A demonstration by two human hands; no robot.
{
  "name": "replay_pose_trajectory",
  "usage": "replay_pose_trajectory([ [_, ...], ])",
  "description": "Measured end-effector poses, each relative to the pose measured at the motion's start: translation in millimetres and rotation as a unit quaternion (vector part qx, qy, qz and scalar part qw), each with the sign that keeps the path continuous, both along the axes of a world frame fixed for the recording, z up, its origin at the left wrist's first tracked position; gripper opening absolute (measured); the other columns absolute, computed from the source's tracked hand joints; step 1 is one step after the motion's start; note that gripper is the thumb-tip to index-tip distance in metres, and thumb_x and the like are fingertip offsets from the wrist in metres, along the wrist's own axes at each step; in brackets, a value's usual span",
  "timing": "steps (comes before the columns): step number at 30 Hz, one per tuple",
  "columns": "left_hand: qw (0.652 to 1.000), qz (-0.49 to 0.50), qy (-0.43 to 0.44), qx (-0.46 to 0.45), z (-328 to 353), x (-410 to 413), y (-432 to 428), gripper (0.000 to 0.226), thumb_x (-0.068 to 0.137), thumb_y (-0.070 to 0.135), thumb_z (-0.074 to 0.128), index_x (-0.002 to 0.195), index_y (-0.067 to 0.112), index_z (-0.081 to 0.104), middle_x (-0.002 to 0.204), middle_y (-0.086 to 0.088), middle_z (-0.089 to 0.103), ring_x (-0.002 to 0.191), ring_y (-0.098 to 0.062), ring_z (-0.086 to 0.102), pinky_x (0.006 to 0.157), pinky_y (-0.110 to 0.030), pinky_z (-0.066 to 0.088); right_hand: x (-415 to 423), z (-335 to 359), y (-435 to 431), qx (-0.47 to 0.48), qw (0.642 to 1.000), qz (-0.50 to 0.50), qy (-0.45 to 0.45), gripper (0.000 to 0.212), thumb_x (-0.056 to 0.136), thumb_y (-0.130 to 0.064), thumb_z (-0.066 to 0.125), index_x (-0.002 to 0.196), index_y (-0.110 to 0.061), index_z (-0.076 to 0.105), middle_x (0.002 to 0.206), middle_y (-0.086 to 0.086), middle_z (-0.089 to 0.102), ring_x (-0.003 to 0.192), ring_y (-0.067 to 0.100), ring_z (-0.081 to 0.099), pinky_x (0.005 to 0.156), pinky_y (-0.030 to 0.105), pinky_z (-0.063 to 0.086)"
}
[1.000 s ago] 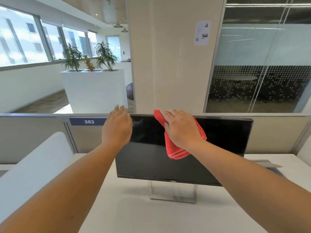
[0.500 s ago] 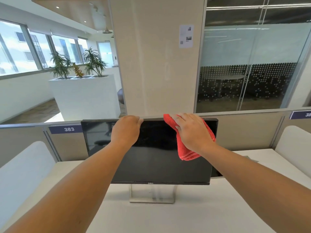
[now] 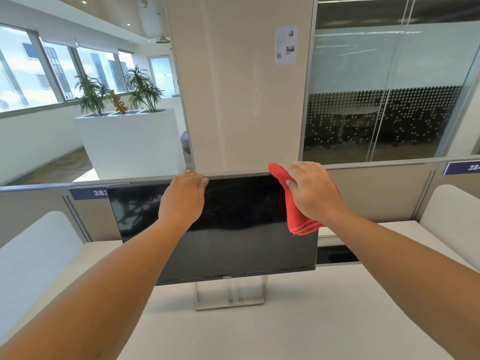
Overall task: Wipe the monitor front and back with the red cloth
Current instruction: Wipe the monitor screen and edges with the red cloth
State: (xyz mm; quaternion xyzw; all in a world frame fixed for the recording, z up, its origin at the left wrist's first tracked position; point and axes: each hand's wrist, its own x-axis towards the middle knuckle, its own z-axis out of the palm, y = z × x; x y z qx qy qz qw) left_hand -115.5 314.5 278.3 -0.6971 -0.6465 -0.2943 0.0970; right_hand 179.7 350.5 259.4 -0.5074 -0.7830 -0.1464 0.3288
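A black monitor (image 3: 233, 235) stands on a silver foot (image 3: 230, 294) in the middle of the white desk, its dark screen facing me. My left hand (image 3: 183, 198) grips the top edge of the monitor near its middle, fingers curled over the rim. My right hand (image 3: 313, 192) holds the folded red cloth (image 3: 296, 216) against the top right corner of the screen. Part of the cloth drapes over the top edge and part hangs down the front.
The white desk (image 3: 285, 331) stretches toward me. Beige partition panels (image 3: 376, 193) run behind the monitor, with white padded dividers (image 3: 33, 253) at left and right. A dark slot (image 3: 337, 254) lies in the desk right of the monitor. A pillar, planter and glass wall stand beyond.
My right hand slid the red cloth rightward along the top edge, reaching the right corner. My left hand closed onto the top rim. The view shifted to the right.
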Motion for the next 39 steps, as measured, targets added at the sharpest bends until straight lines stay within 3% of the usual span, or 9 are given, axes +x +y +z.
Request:
replay_pose_trajectory([
  [2, 1.0, -0.008, 0.007, -0.007, 1, 0, -3, 0.038, 0.106, 0.031, 0.032, 0.115, 0.012, 0.064, 0.116, -0.003, 0.066, 0.117, -0.022, 0.056, 0.099, -0.033, 0.043, 5, -3, 4, 0.014, 1.0, -0.005, 0.015, 0.04, 0.1, -0.028, 0.047, 0.14, -0.024, 0.051, 0.129, -0.005, 0.061, 0.118, 0.022, 0.052, 0.109, 0.042, 0.036],
  [5, 1.0, -0.012, 0.012, -0.014, 2, -3, -4, 0.04, 0.106, 0.03, 0.03, 0.118, 0.01, 0.062, 0.123, -0.005, 0.064, 0.123, -0.023, 0.052, 0.106, -0.035, 0.037, 6, -9, 7, 0.022, 0.998, 0.009, 0.054, 0.042, 0.1, -0.025, 0.048, 0.142, -0.022, 0.049, 0.135, -0.003, 0.057, 0.127, 0.023, 0.047, 0.113, 0.041, 0.031],
  [10, 1.0, -0.012, 0.013, -0.009, -1, -4, 0, 0.04, 0.106, 0.03, 0.029, 0.117, 0.01, 0.062, 0.125, -0.007, 0.064, 0.13, -0.026, 0.048, 0.114, -0.039, 0.029, 9, -26, 10, -0.003, 0.973, 0.043, 0.225, 0.051, 0.102, -0.015, 0.046, 0.152, -0.02, 0.037, 0.16, -0.002, 0.031, 0.151, 0.019, 0.015, 0.121, 0.03, 0.013],
  [12, 1.0, -0.007, 0.008, -0.005, 0, -3, 3, 0.04, 0.106, 0.03, 0.029, 0.116, 0.009, 0.062, 0.123, -0.008, 0.064, 0.127, -0.026, 0.05, 0.113, -0.04, 0.031, 10, -32, 8, -0.017, 0.945, 0.054, 0.323, 0.054, 0.102, -0.013, 0.044, 0.154, -0.02, 0.03, 0.162, -0.002, 0.027, 0.149, 0.014, 0.02, 0.12, 0.025, 0.017],
  [16, 1.0, -0.004, 0.002, -0.003, -3, -4, 6, 0.04, 0.106, 0.03, 0.028, 0.109, 0.01, 0.062, 0.114, -0.008, 0.066, 0.121, -0.028, 0.053, 0.113, -0.041, 0.029, 6, -50, -4, -0.111, 0.861, 0.002, 0.496, 0.052, 0.105, -0.02, 0.041, 0.155, -0.019, 0.025, 0.149, 0.003, 0.046, 0.132, 0.022, 0.047, 0.105, 0.028, 0.035],
  [22, 1.0, -0.001, -0.008, 0.011, -11, 0, 7, 0.041, 0.106, 0.03, 0.028, 0.109, 0.009, 0.063, 0.124, -0.009, 0.065, 0.133, -0.028, 0.045, 0.118, -0.043, 0.025, 1, -129, -29, -0.246, 0.823, -0.093, 0.504, 0.05, 0.107, -0.033, 0.036, 0.153, -0.018, 0.024, 0.146, 0.009, 0.048, 0.13, 0.032, 0.05, 0.11, 0.047, 0.04],
  [29, 1.0, -0.014, -0.015, 0.008, -25, 1, 2, 0.037, 0.106, 0.029, 0.028, 0.093, 0.013, 0.06, 0.111, -0.009, 0.068, 0.13, -0.029, 0.048, 0.117, -0.044, 0.027, 6, -196, -59, -0.34, 0.769, -0.148, 0.521, 0.045, 0.106, -0.037, 0.035, 0.146, -0.015, 0.033, 0.135, 0.012, 0.055, 0.122, 0.034, 0.056, 0.105, 0.05, 0.044],
  [32, 0.999, -0.026, -0.02, 0.002, -32, 2, 0, 0.036, 0.105, 0.028, 0.028, 0.09, 0.015, 0.058, 0.111, -0.009, 0.068, 0.134, -0.028, 0.045, 0.117, -0.046, 0.027, 3, -182, -58, -0.306, 0.775, -0.147, 0.534, 0.046, 0.106, -0.038, 0.035, 0.147, -0.017, 0.032, 0.137, 0.011, 0.054, 0.121, 0.033, 0.055, 0.104, 0.048, 0.044],
  [39, 0.999, -0.044, -0.032, 0.005, -33, 7, -5, 0.035, 0.105, 0.031, 0.03, 0.092, 0.017, 0.06, 0.106, -0.002, 0.066, 0.118, -0.022, 0.053, 0.108, -0.035, 0.033, 0, -71, -25, -0.106, 0.862, -0.057, 0.493, 0.051, 0.104, -0.026, 0.044, 0.152, -0.014, 0.031, 0.149, 0.007, 0.048, 0.134, 0.025, 0.047, 0.112, 0.037, 0.036],
])
